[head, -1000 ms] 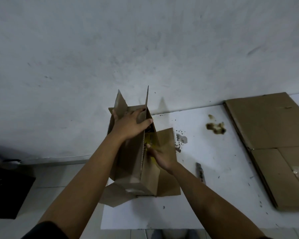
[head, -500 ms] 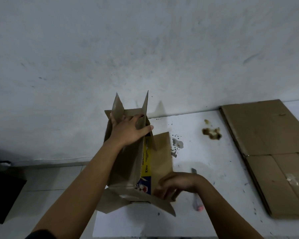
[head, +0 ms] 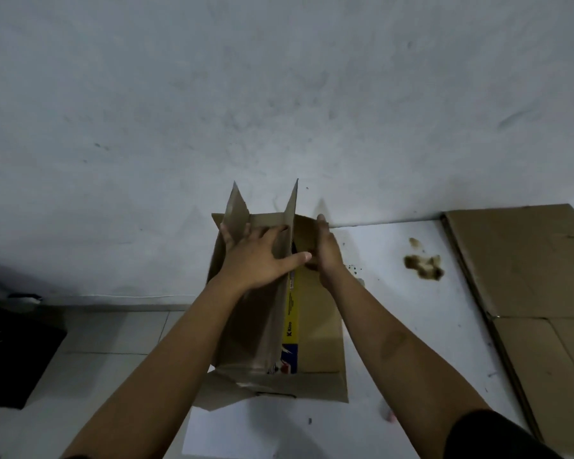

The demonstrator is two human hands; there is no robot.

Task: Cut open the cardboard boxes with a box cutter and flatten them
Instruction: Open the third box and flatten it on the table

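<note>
A brown cardboard box (head: 318,329) with a yellow and blue printed side lies on the white table (head: 411,342), its flaps open at both ends. My left hand (head: 262,256) presses flat on the box's left panel near the far end, fingers spread. My right hand (head: 325,250) rests against the far flap on the right side of the box, palm on the cardboard. A small pink tip of the box cutter (head: 391,416) peeks out beside my right forearm, which hides the remainder.
Flattened cardboard sheets (head: 527,276) lie stacked at the table's right side. A brown scrap (head: 424,265) and small crumbs lie between them and the box. A grey wall rises behind the table. A dark object (head: 10,352) sits on the tiled floor at the left.
My right hand left the near end of the box and moved up to the far flap. The box's right panel now lies flatter on the table. My left hand stayed on the box.
</note>
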